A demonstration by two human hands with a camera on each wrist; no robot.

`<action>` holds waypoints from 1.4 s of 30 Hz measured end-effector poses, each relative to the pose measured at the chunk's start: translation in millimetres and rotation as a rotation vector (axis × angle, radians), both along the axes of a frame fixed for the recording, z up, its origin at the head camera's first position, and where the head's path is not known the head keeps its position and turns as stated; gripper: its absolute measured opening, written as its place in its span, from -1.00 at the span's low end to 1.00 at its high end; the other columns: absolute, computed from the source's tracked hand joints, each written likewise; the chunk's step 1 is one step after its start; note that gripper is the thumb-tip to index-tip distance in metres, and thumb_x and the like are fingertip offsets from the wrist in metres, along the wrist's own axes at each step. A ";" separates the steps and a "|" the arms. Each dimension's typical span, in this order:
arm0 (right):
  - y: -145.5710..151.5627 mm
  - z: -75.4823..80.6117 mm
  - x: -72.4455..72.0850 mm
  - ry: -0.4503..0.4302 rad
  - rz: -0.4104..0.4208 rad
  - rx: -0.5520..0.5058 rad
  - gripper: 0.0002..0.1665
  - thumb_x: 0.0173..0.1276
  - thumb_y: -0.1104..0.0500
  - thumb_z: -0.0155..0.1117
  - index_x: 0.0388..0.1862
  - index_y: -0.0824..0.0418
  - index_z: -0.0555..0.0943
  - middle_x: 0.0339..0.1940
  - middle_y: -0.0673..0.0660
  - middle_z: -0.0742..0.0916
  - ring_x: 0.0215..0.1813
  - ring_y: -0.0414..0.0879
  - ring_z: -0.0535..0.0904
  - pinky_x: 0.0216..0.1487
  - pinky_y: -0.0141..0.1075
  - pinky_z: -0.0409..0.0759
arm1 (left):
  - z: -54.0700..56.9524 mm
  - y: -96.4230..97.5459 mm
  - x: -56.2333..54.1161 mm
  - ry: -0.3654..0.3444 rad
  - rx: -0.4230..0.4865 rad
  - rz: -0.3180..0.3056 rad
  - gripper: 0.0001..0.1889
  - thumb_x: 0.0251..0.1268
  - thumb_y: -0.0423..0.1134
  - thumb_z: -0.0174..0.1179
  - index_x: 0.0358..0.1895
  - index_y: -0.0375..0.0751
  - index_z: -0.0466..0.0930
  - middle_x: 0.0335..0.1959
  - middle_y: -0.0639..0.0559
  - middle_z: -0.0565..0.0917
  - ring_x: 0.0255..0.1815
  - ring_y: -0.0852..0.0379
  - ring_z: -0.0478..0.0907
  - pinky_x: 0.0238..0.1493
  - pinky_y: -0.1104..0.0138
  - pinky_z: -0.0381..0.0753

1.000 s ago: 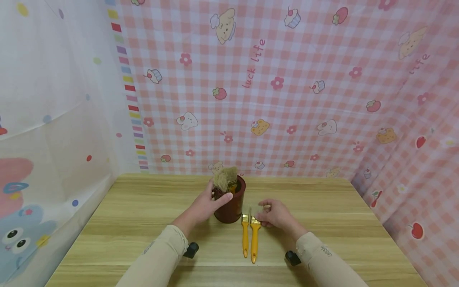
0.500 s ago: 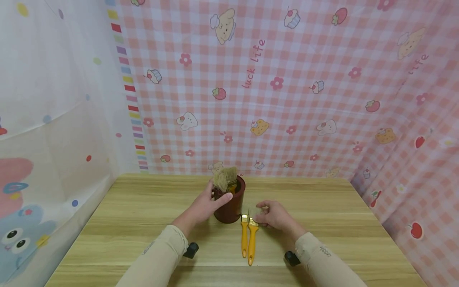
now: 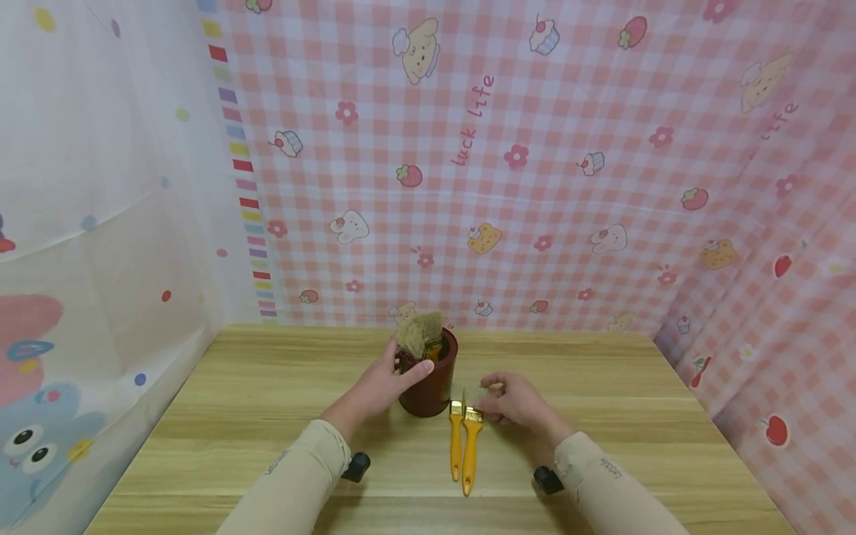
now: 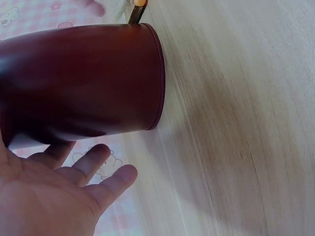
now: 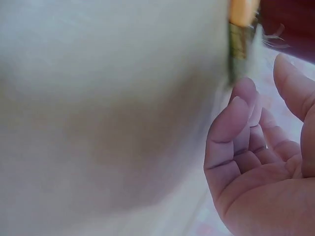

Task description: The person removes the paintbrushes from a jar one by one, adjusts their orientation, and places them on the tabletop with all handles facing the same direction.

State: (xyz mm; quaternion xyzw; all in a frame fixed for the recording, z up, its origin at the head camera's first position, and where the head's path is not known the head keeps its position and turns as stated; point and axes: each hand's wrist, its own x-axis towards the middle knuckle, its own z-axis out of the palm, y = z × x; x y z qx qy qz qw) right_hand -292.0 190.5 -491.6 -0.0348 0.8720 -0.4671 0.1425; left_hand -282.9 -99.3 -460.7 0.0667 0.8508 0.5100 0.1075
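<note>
A dark red-brown cylindrical pot (image 3: 428, 390) stands upright with several bristle brushes (image 3: 421, 334) in it, bristles up. My left hand (image 3: 391, 379) holds the pot at its upper left side, thumb over the near rim; in the left wrist view some fingers (image 4: 91, 164) stand off its wall. Right of the pot, two yellow-handled paintbrushes lie side by side on the table, a slimmer paintbrush (image 3: 456, 440) and a wider paintbrush (image 3: 471, 446). My right hand (image 3: 515, 401) is at the wider brush's bristles, fingers bent and thumb apart; whether the fingertips touch it is unclear.
The wooden table (image 3: 267, 401) ends at a pink checked cloth (image 3: 508, 200) behind. A white printed cloth (image 3: 134, 245) hangs on the left. Black wrist-camera mounts (image 3: 357, 467) show beneath both wrists.
The wider paintbrush has shifted slightly left, closer to the slimmer one, with my right hand at its bristles. My left hand and the pot have stayed in place.
</note>
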 end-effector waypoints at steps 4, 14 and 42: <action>1.7 23.3 -7.7 0.030 0.029 -0.017 -0.31 0.48 0.14 0.49 0.47 0.38 0.51 -0.15 0.22 0.76 -0.22 0.03 0.72 -0.18 -0.14 0.75 | 0.4 -0.3 0.1 -0.001 -0.007 0.003 0.17 0.44 0.44 0.20 0.81 0.10 -0.36 0.77 -0.25 0.10 0.75 -0.29 0.15 0.67 -0.26 0.20; -14.7 102.8 -35.1 0.171 0.083 -0.032 -0.34 0.55 -0.01 0.43 0.52 0.16 0.52 0.08 0.25 0.79 -0.04 0.05 0.77 0.03 -0.09 0.78 | 0.4 -1.1 1.1 0.000 -0.018 -0.001 0.19 0.43 0.47 0.19 0.80 0.07 -0.37 0.77 -0.25 0.08 0.74 -0.30 0.16 0.67 -0.26 0.20; -88.6 84.4 -30.2 0.450 0.089 0.105 -0.34 0.39 0.18 0.58 0.44 0.15 0.61 0.19 0.14 0.81 0.02 0.02 0.74 0.03 -0.08 0.75 | 1.4 0.5 1.0 -0.013 0.028 0.003 0.25 0.36 0.53 0.20 0.81 0.03 -0.34 0.78 -0.27 0.04 0.74 -0.32 0.13 0.65 -0.27 0.22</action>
